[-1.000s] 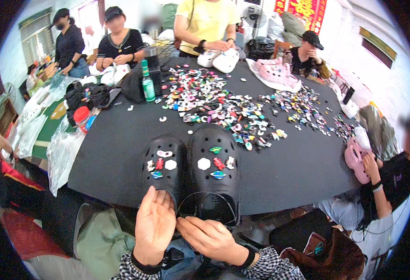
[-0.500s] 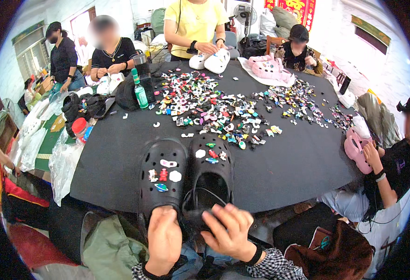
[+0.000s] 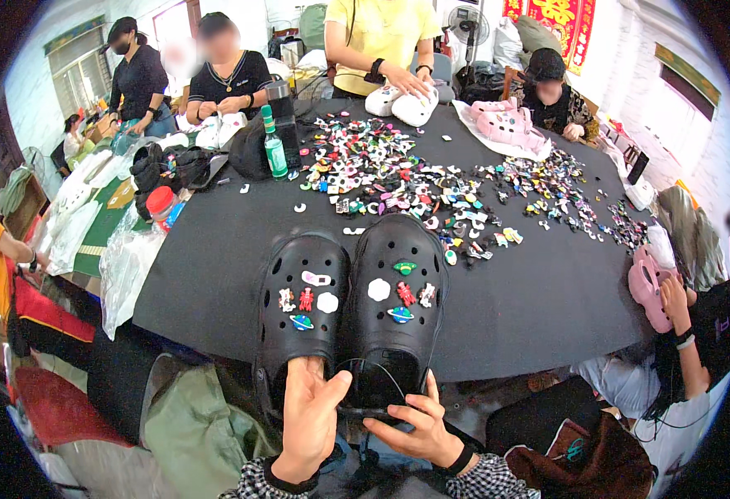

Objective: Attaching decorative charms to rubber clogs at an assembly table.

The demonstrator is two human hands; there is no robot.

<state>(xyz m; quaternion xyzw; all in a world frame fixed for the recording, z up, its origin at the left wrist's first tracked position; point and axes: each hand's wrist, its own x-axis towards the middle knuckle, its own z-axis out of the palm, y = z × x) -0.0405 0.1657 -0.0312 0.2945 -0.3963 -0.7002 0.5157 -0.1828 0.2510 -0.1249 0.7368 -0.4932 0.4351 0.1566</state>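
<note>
Since half a second ago, the right hand has come in from above the opening of the right clog to its heel, and that clog, tipped before, now shows its top squarely. The right hand holds the heel, fingers bent and slightly apart. The left hand has its fingers inside the left clog and its thumb free outside; whether it grips cannot be told. The two black clogs sit side by side, toes pointing away from the person, fronts over the dark counter and heels past its near edge. Each carries a white charm, a red figure, a small brown-and-white figure and a blue-green planet; the left clog also has a pink-and-white charm, the right one a green saucer. Beyond the toes lies a broad spread of loose charms, with a green bottle to its left and pink clogs on white wrapping behind. Across the counter, a co-worker in a yellow shirt has both hands on white clogs.
</note>
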